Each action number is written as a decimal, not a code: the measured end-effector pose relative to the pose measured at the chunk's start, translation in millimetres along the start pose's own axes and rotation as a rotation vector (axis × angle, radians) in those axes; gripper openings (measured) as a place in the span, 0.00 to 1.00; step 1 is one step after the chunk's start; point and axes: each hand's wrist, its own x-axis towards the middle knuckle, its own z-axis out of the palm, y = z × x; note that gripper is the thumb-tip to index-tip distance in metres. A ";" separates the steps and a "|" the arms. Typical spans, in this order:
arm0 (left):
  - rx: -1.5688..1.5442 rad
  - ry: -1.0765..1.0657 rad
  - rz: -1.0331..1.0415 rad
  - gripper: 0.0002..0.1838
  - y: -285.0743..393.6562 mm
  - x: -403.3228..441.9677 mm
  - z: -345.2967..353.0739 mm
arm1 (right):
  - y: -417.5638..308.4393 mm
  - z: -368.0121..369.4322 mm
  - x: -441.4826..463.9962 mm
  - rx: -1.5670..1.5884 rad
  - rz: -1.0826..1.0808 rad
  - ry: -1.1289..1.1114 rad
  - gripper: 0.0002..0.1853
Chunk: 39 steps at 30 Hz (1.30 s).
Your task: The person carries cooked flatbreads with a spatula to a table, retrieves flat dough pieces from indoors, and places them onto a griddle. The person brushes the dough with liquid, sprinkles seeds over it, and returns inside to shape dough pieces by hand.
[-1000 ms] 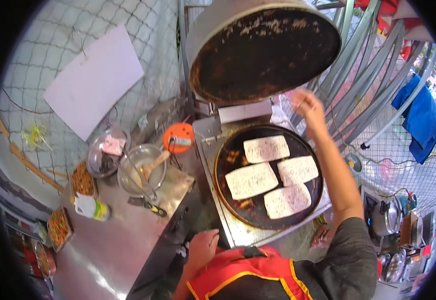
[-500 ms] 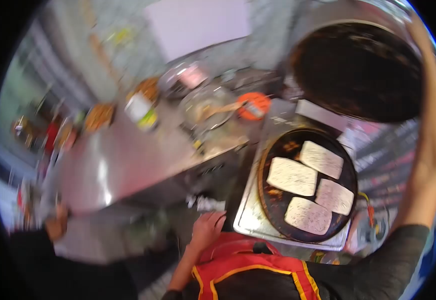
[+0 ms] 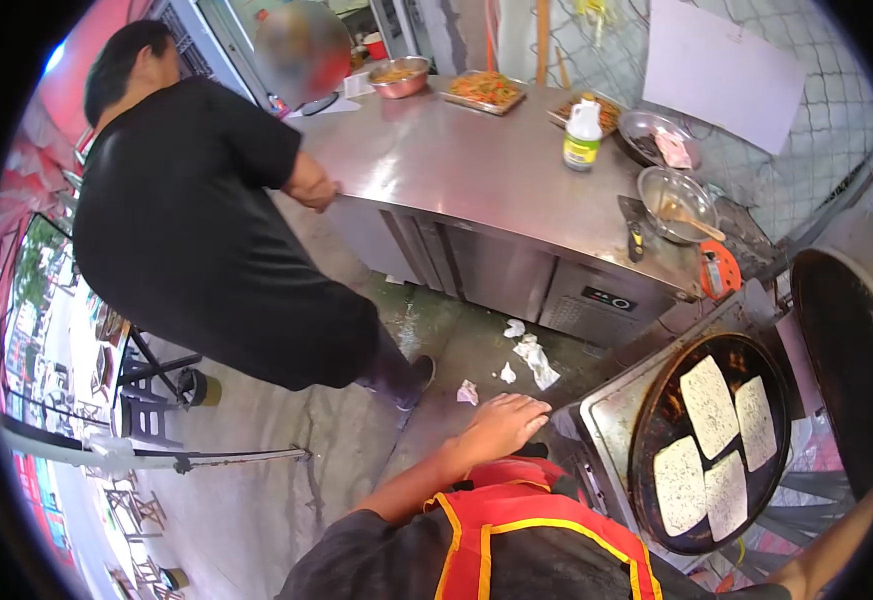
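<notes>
My left hand (image 3: 504, 425) is held out in front of the red apron (image 3: 531, 515), its fingers stretched and holding nothing. It is nearest to the left corner of the metal stove (image 3: 596, 405). Several pale, speckled rectangular flatbreads (image 3: 708, 405) lie on the round dark griddle (image 3: 662, 420). Beside the griddle stands a large raised lid (image 3: 846, 330) with a blackened inside. My right forearm (image 3: 841, 550) reaches up along the right edge toward the lid; the hand itself is out of sight.
A person in black (image 3: 206, 230) stands at the left, a hand on the steel counter (image 3: 436, 170). The counter holds a white jug (image 3: 582, 130), food trays (image 3: 484, 92), a glass bowl (image 3: 678, 205) and a black-and-yellow-handled scraper (image 3: 635, 235). Crumpled paper (image 3: 536, 360) litters the floor.
The view has swung left, bringing the person in black fully in. The griddle and lid now sit farther right, and my right hand has left the view. My left hand stays near the apron.
</notes>
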 end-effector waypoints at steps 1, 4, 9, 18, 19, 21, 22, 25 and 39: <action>-0.013 0.003 0.010 0.13 -1.5 -8.6 -3.6 | -8.0 -15.8 -18.2 0.019 0.062 -0.136 0.20; -0.057 0.021 0.036 0.12 -16.6 -42.8 -5.8 | -50.1 -89.6 -72.2 0.003 -0.056 -0.013 0.19; -0.048 -0.079 -0.025 0.12 -39.8 -115.6 -18.5 | -50.9 -67.2 -216.3 0.491 -0.116 -0.186 0.17; -0.027 -0.220 -0.141 0.14 -93.2 -225.5 -3.2 | -199.6 -123.7 -470.4 0.819 -0.276 -0.629 0.14; -0.019 -0.259 -0.171 0.14 -95.8 -229.4 -7.9 | -214.0 -109.0 -498.9 0.824 -0.274 -0.820 0.14; 0.001 -0.302 -0.302 0.15 -88.4 -233.8 -30.0 | -236.5 -114.1 -522.1 0.871 -0.273 -0.826 0.13; 0.009 -0.325 -0.368 0.15 -86.4 -232.5 -35.7 | -247.4 -115.5 -530.2 0.893 -0.272 -0.832 0.13; 0.024 -0.281 -0.486 0.17 -96.2 -243.2 -24.5 | -274.7 -93.6 -571.1 0.822 -0.161 -1.019 0.15; 0.030 -0.313 -0.518 0.19 -135.7 -256.6 37.0 | -299.6 -137.0 -415.9 1.092 -0.889 -1.096 0.18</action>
